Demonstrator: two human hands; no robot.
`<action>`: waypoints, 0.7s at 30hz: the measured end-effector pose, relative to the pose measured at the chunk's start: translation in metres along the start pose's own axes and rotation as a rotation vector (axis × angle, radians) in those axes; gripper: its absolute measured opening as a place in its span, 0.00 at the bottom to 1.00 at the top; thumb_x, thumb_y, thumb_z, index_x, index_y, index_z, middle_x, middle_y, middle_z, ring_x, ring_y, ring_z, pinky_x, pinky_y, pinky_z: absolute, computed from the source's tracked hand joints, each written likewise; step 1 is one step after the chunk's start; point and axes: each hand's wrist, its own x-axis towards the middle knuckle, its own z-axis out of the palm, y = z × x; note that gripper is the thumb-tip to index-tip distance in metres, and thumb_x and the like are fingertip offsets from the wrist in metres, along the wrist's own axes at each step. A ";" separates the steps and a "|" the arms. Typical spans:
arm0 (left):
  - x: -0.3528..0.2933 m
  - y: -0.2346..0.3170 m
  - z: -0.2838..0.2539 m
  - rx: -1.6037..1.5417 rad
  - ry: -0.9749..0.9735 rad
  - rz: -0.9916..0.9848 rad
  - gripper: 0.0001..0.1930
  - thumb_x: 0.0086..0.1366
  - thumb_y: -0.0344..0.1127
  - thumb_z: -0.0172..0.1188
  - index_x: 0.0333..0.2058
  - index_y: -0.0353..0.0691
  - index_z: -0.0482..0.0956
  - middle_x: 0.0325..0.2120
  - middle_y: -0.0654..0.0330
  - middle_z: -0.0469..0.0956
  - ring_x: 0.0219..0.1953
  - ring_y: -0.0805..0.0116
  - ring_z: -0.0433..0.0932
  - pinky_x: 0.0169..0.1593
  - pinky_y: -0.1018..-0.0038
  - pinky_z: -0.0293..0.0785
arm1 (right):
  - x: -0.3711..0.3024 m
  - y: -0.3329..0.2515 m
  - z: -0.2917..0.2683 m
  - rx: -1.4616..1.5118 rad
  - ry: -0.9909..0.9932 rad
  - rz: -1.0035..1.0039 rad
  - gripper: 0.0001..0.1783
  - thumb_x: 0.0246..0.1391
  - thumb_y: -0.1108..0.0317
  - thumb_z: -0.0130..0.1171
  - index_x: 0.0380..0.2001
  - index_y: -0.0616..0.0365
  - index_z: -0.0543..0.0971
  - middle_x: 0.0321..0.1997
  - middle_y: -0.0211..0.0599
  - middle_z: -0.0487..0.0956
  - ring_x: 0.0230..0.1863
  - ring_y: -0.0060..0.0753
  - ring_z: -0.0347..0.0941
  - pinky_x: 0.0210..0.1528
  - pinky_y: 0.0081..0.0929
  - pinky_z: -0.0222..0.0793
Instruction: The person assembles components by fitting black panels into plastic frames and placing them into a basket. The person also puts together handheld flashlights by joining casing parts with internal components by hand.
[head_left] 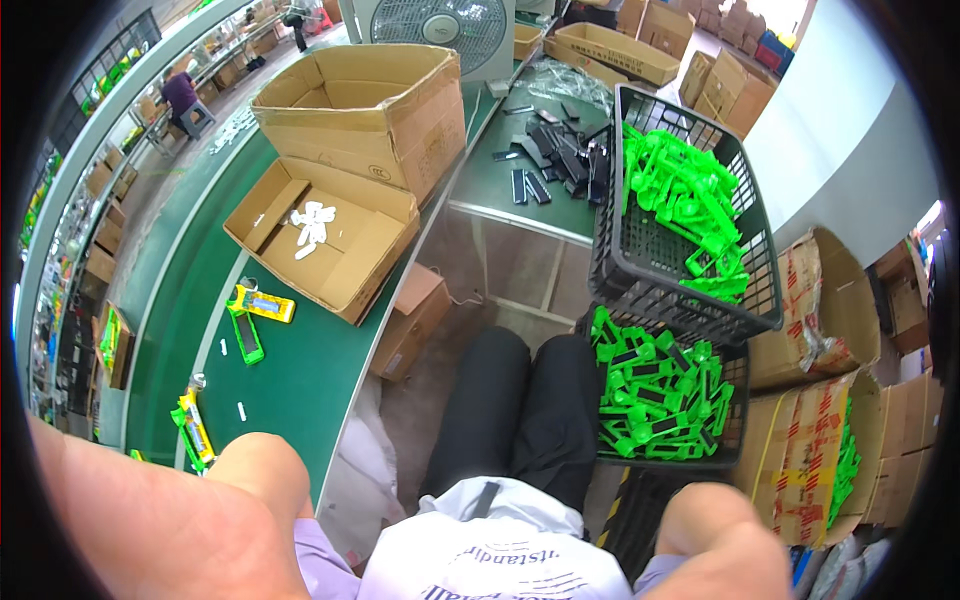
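Observation:
Both of my hands lie outside the picture. My left arm (170,520) is bent large across the lower left, close to the camera, and its elbow is over the green belt (300,400). At the lower right my bent right arm (720,535) shows only around the elbow. What either hand holds cannot be seen. Beyond the left elbow lies a yellow-and-green plastic piece (197,425). Farther up the belt, a yellow piece with a pale label (265,304) rests by a green piece with a dark panel (246,338). Small white strips (241,411) are scattered nearby.
A shallow cardboard tray (350,270) holds white pieces, with a taller carton (425,125) behind. Black flat parts (565,150) are heaped on the side table. At right, two black crates (690,310) hold green plastic parts beside large cartons (800,450). A fan (437,35) stands far ahead.

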 end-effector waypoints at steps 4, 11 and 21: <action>0.007 -0.011 0.022 0.008 -0.068 -0.008 0.22 0.67 0.44 0.46 0.50 0.29 0.69 0.51 0.37 0.68 0.52 0.42 0.69 0.56 0.38 0.63 | 0.001 -0.004 0.016 -0.020 0.020 0.045 0.35 0.61 0.41 0.49 0.41 0.70 0.78 0.49 0.63 0.76 0.53 0.61 0.73 0.53 0.49 0.71; -0.013 0.004 -0.002 0.102 -0.027 0.182 0.22 0.67 0.44 0.46 0.50 0.29 0.70 0.51 0.37 0.68 0.52 0.43 0.70 0.55 0.39 0.64 | 0.000 0.006 -0.005 -0.080 -0.163 -0.030 0.31 0.60 0.43 0.51 0.43 0.66 0.77 0.54 0.60 0.73 0.57 0.59 0.68 0.57 0.49 0.66; -0.028 -0.001 -0.007 0.210 -0.014 0.230 0.22 0.67 0.44 0.46 0.49 0.29 0.70 0.50 0.37 0.69 0.50 0.43 0.71 0.55 0.41 0.65 | 0.018 0.000 -0.034 -0.190 -0.307 0.049 0.28 0.58 0.45 0.53 0.47 0.60 0.76 0.59 0.55 0.69 0.63 0.56 0.61 0.62 0.49 0.59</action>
